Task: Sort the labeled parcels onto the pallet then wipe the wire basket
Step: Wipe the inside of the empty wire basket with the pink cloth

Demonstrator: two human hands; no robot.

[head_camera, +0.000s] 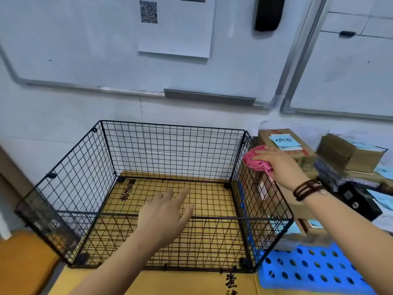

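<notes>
1. Head view: the wire basket [161, 188] is sitting empty on flattened cardboard [191, 282] against the white wall, its black mesh open at the top.
2. The right hand [278, 165] is clutching a pink cloth [257, 161], fingers closed around it, and pressing it to the top rim of the basket's right side, near the far corner.
3. The left hand [165, 211] is hovering over the front rim, fingers spread and holding nothing (it looks blurred).
4. A dark beaded bracelet [308, 188] is circling the right wrist.
5. The parcels are sitting on the blue pallet [314, 271], just to the right of the basket: a tall brown box [297, 154] with a blue label [284, 141] on top is standing just beside the mesh, and a second labeled box [350, 156] is resting on a stack farther right.
6. A whiteboard [106, 50] with a printed sheet [176, 30] is hanging above the basket.
</notes>
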